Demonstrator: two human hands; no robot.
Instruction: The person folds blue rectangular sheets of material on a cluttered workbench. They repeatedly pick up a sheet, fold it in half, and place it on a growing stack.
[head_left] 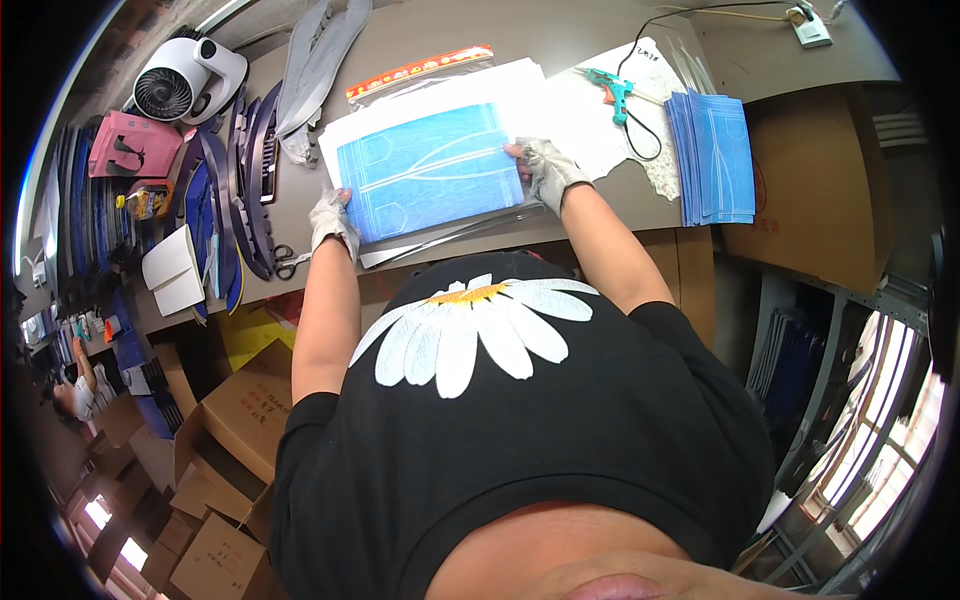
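A blue sheet printed like denim, with pale seam lines and pocket shapes [425, 170], lies at a slant in front of me on white sheets [525, 85]. Its left edge is gripped by my left hand [335, 218], the thumb resting on top. My right hand [548, 172] pinches the opposite edge, thumb on the print. Both hands wear whitish work gloves that leave some fingertips bare. Fingers beneath the sheet are hidden. Behind it lies a clear plastic bag with a red and yellow top strip [420, 72].
At right are a teal glue gun [612, 92] with a black cord and a stack of blue denim-print pieces [712, 160]. Scissors [287, 262] lie near the table's front edge. Dark curved pieces [228, 190] and a white fan [180, 82] stand left. Cardboard boxes [235, 420] sit below.
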